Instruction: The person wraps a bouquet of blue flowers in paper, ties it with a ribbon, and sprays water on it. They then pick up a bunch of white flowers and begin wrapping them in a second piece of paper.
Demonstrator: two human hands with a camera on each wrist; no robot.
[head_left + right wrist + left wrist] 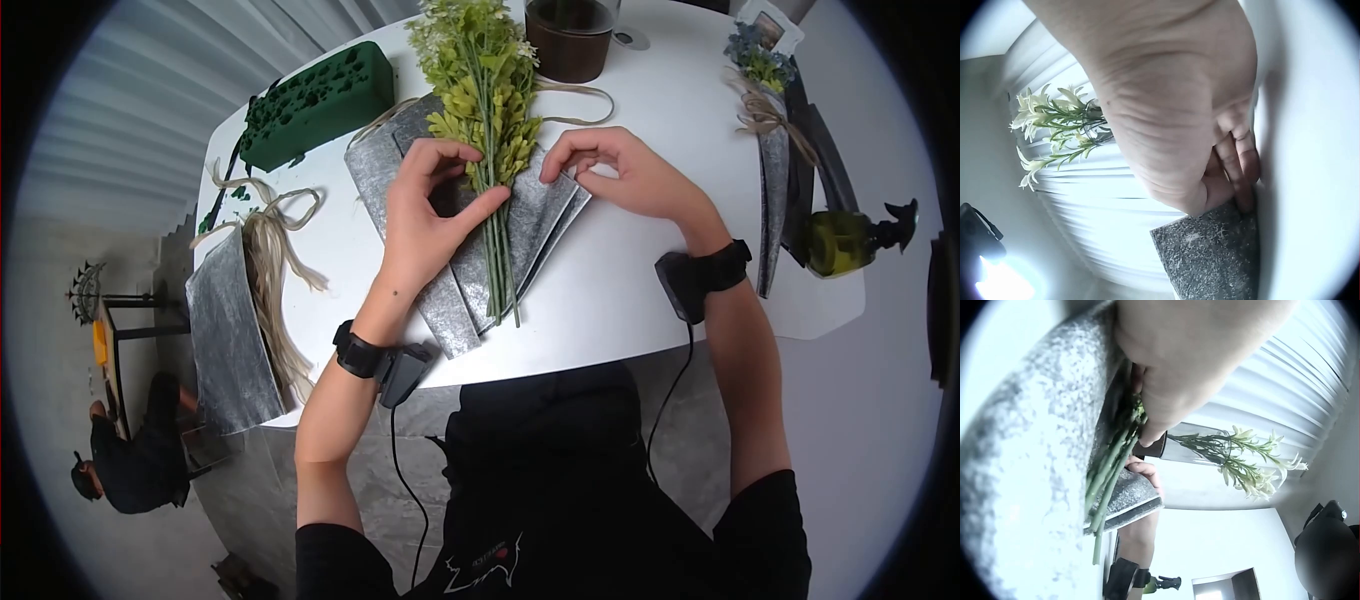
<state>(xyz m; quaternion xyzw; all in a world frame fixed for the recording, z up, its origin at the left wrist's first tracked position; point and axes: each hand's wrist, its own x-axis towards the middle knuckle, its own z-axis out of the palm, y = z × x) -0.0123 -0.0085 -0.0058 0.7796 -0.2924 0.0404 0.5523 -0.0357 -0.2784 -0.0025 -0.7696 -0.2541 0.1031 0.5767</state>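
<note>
In the head view a bunch of green stems with yellow-green leaves (483, 112) lies on an opened grey mottled wrapper (378, 178). The left hand (428, 215) holds the stems between thumb and fingers; in the left wrist view its thumb lies against the stems (1110, 470). At the wrapper's right edge, the right hand (625, 172) pinches the corner between thumb and fingers. The right wrist view shows that hand (1179, 106) on the grey sheet (1210, 256).
A green foam block (318, 105) lies back left, a grey wrapper with twine (235, 335) front left. A dark glass vase (570, 40) stands behind. Right are a wrapped blue posy (760, 70) and a spray bottle (840, 243). A person (140, 455) is at far left.
</note>
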